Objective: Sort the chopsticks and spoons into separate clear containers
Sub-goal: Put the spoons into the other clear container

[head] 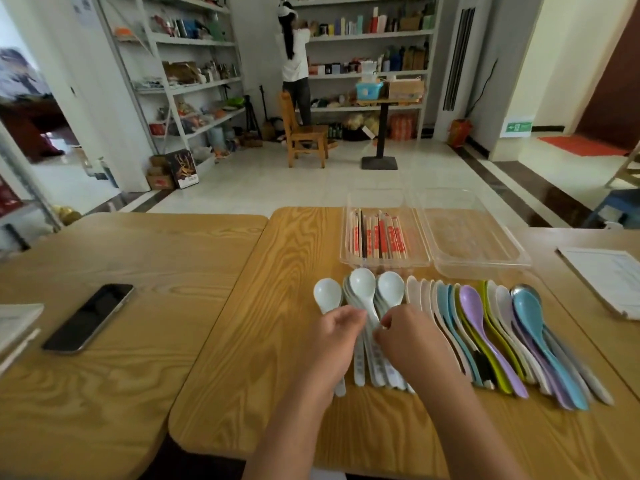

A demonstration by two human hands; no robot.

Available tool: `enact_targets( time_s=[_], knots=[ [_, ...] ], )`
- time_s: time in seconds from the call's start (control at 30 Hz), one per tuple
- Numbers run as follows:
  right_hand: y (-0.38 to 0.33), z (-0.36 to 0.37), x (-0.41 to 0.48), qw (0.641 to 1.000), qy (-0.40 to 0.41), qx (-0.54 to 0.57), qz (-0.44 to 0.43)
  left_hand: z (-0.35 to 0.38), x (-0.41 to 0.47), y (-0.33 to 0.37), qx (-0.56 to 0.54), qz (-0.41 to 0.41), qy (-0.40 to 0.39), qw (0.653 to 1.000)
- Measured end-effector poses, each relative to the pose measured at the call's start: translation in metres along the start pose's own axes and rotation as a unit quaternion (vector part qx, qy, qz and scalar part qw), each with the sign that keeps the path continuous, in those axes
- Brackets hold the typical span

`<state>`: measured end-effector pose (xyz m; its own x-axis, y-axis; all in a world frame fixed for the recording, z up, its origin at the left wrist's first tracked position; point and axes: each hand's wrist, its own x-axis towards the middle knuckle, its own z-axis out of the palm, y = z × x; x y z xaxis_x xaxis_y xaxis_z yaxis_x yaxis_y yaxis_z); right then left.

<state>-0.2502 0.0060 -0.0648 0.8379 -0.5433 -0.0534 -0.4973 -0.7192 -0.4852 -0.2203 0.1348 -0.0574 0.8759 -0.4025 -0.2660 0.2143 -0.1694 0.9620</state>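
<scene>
A smartphone (88,318) is lying well to the left of the hands on the neighbouring wooden table (138,258). A narrow gap and a broad stretch of wood are separating it from the left hand (337,336).

On the near table (263,358), that hand is reaching in palm down from the front edge. Its fingers are curling over the handles of the pale blue soup spoons (362,289), which are lying bunched with their bowls pointing away. The right hand (403,336) is working just beside it, knuckles almost meeting. Its curled fingertips are pinching handles in the same bunch, though blur is hiding exactly which.

Just beyond the spoon bowls, a clear container (348,237) is holding the wrapped chopsticks (377,237), and a second clear container (485,261) is sitting against its right side.

Right of the right hand, the coloured plastic spoons (485,323) are overlapping in a row, with their far end nearing the table's right edge. Papers (606,282) are resting further right on another table.
</scene>
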Motion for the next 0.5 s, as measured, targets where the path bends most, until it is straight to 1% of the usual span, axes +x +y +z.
enact_targets(
  time_s=[0.13,0.2,0.37,0.5],
  knots=[
    [-0.002,-0.003,0.006,1.000,-0.010,-0.029,-0.001,0.004,0.007,0.001,0.019,-0.006,0.000,1.000],
    [-0.004,-0.004,0.007,0.999,-0.021,-0.025,0.004,0.003,0.008,0.003,0.023,0.000,-0.003,1.000],
    [-0.008,-0.008,0.005,0.999,-0.030,0.027,0.005,0.001,0.005,0.009,0.019,0.006,-0.011,1.000],
    [-0.010,-0.021,-0.003,0.995,-0.037,0.091,-0.014,0.002,0.003,0.017,0.005,0.017,-0.005,1.000]
  ],
)
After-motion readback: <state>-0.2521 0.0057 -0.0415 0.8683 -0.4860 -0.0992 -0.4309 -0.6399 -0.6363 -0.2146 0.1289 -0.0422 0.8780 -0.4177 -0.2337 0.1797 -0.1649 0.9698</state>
